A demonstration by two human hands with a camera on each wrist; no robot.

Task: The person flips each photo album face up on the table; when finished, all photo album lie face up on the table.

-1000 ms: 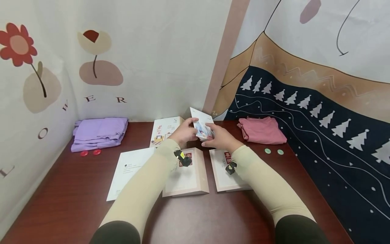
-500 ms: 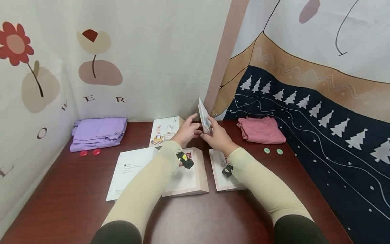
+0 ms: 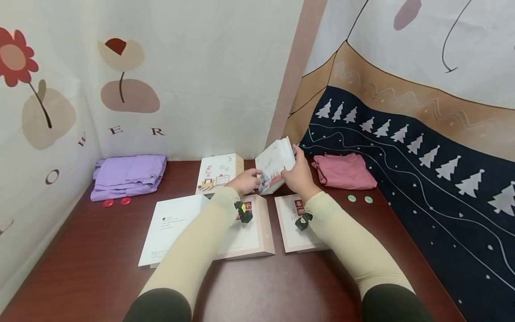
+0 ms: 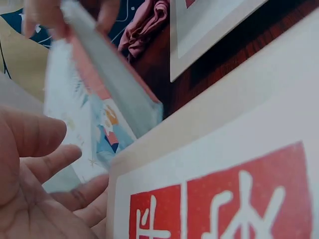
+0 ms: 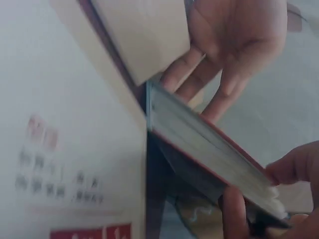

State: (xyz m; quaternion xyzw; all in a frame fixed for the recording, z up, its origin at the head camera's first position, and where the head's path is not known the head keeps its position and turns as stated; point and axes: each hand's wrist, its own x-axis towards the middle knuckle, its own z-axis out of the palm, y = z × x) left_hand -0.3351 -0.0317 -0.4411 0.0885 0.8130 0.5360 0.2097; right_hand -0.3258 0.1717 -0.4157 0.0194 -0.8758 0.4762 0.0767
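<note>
A small thick book (image 3: 275,163) with a white illustrated cover is tilted above the back of the dark wooden table (image 3: 100,250), its lower corner close to a beige boxed book (image 3: 247,232). My right hand (image 3: 298,175) pinches its upper right edge, and thumb and fingertips (image 5: 279,199) show round the page block (image 5: 209,149). My left hand (image 3: 246,181) is at the lower left corner. Its fingers (image 4: 35,189) lie loosely straight against the cover (image 4: 99,94), palm showing.
A second beige boxed book (image 3: 293,223) lies under my right forearm and a white booklet (image 3: 169,228) to the left. An illustrated box (image 3: 219,172) stands at the back. Purple cloth (image 3: 128,174), red buttons (image 3: 116,202), pink cloth (image 3: 346,172) and green buttons (image 3: 360,199) flank them.
The book has turned from edge-on and upright to tilted with its white cover facing me. My right hand slid up to its top edge; my left dropped to its lower corner.
</note>
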